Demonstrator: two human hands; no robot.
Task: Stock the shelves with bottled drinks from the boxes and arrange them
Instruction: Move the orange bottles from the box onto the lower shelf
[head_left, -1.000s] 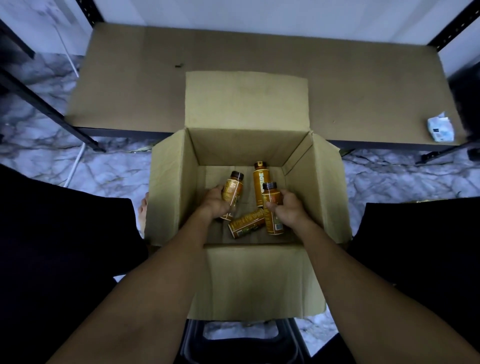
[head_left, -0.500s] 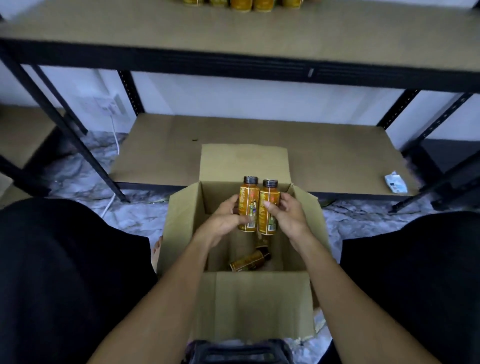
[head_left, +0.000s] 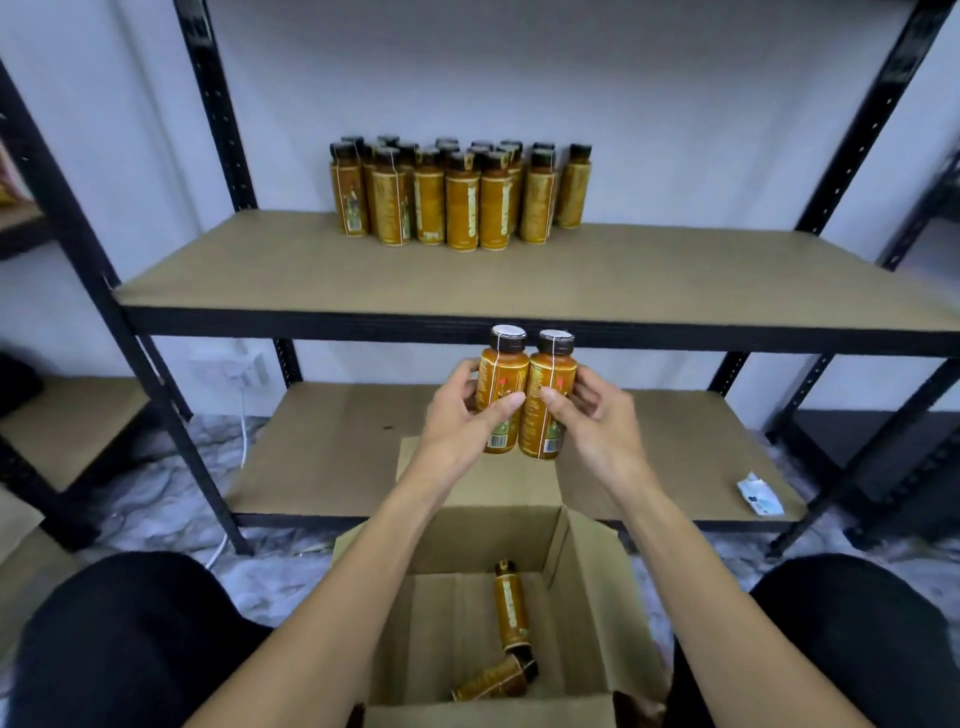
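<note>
- head view: the open cardboard box (head_left: 587, 597) stands on the floor between the person's knees. two bottles lie on their sides in it.
- the first lying bottle (head_left: 511, 608) has its long axis running away from the person, with the cap at the far end. the second lying bottle (head_left: 493, 680) lies slanted near the front wall, cap towards the right.
- the upper shelf (head_left: 519, 286) carries a tight group of bottles (head_left: 457, 202) near its back. all of them are upright with the cap up.
- the left hand (head_left: 462, 421) grips the left bottle (head_left: 501, 374), fingers curled round the body and thumb across the label. the right hand (head_left: 597, 415) grips the right bottle (head_left: 553, 379) in the same way.
- these two bottles touch side by side in the air above the box, in front of the edge of the upper shelf. they are upright, caps up, long axis almost vertical.
- the lower shelf (head_left: 337, 447) has a small white packet (head_left: 759, 493) near its right end. the far flap of the box lies over its front edge.
- the back rows of the group are covered by the front rows, so i cannot count them. the labels are too blurred to read. the near wall of the box is cut off by the bottom edge of the picture.
</note>
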